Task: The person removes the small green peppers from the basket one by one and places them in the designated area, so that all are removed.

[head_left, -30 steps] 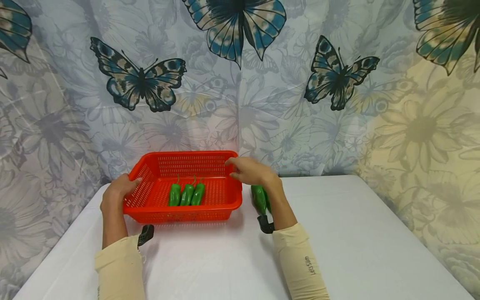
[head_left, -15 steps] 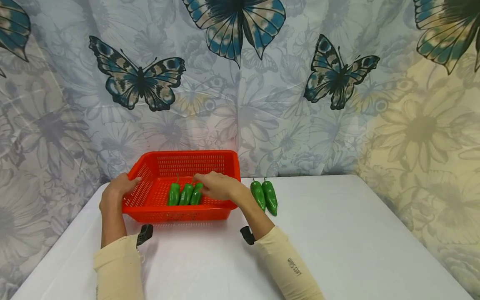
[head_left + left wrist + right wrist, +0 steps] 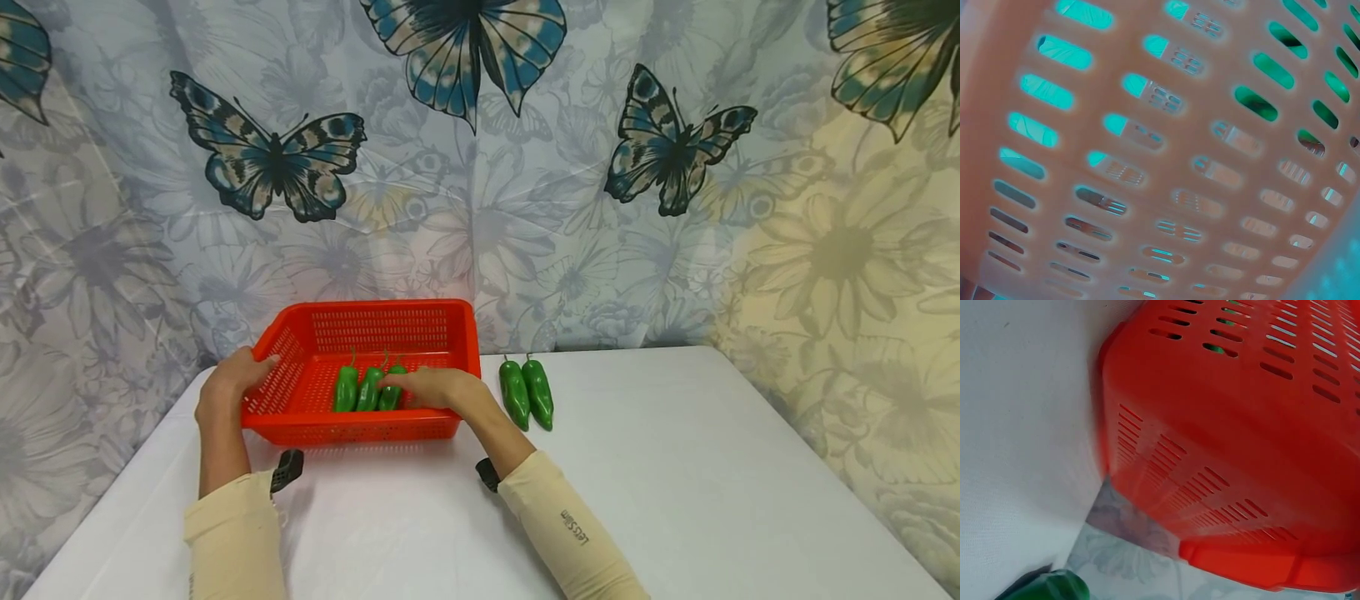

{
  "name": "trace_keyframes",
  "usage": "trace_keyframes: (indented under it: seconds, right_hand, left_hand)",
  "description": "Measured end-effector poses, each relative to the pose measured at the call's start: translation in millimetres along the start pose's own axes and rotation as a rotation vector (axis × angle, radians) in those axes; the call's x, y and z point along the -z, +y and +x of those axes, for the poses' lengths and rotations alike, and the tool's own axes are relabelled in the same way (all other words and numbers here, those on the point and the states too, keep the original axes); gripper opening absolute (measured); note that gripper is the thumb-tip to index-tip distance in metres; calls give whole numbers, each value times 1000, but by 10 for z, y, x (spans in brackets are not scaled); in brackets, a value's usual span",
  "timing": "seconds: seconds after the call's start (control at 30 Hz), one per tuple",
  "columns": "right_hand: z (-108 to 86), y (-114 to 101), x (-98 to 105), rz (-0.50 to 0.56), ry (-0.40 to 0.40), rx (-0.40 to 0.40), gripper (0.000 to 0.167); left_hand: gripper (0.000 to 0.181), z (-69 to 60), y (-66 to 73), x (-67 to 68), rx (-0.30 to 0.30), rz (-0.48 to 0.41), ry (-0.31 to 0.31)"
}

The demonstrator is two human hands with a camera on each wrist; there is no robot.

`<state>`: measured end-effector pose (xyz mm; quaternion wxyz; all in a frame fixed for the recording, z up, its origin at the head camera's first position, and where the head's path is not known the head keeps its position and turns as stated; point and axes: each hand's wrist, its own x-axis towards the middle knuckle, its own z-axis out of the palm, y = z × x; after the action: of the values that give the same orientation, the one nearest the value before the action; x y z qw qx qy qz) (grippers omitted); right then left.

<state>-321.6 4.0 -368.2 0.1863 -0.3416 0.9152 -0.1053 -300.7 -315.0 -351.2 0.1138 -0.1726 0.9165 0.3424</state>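
Note:
A red perforated plastic basket (image 3: pixel 352 427) stands on the table, its slotted wall filling much of both wrist views. Three green chili peppers lie side by side inside: a left one (image 3: pixel 346 388), a middle one (image 3: pixel 367 392) and a right one (image 3: pixel 389 398). My left hand (image 3: pixel 231 385) grips the basket's left rim, thumb over the edge. Reaching over the right side, my right hand (image 3: pixel 435 387) holds the right pepper where it lies, fingers across its middle; the fingertips are partly hidden. Outside, two more green chili peppers lie together, one nearer (image 3: pixel 514 395) and one farther right (image 3: pixel 538 395).
A white cloth covers the table (image 3: pixel 675 483). Behind the basket rises a floral and butterfly fabric backdrop (image 3: pixel 525 250). The basket's far rim stands close to that backdrop. Through the basket's slots (image 3: pixel 1257 103) green shows in the left wrist view.
My right hand has moved left from the basket's right rim, then down onto the right pepper inside. The two peppers outside have come into full view. My left hand stays on the rim.

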Motion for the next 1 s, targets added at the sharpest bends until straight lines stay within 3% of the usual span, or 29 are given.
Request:
trace_keyframes:
  seconds: [0.13, 0.43, 0.67, 1.0]
  right_hand:
    - [16, 21, 1, 0, -29, 3, 53]
    - [39, 27, 10, -21, 15, 67, 41]
    - [48, 19, 6, -25, -22, 47, 48]
    - [81, 24, 7, -27, -31, 96, 39]
  left_hand:
    - [72, -1, 8, 3, 0, 4, 2]
    - [72, 5, -1, -6, -2, 4, 14]
    - [72, 6, 7, 3, -14, -6, 10]
    - [70, 2, 14, 0, -13, 3, 22]
